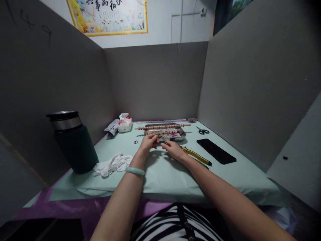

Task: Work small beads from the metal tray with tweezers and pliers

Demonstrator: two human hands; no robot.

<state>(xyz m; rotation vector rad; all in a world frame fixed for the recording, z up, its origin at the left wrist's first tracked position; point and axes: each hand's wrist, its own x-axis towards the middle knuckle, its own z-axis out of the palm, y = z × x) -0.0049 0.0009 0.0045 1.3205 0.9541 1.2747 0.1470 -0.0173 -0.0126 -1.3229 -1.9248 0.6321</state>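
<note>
Hands in the head view pinch closed: left hand on a small piece, detail unclear; right hand on a slim, straight, greyish tool slanting by the bead tray's near edge

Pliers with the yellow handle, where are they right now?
In the head view, right of centre, the pliers lie on the table beside the right hand, partly hidden by it, with a flat black slab farther right.
</note>
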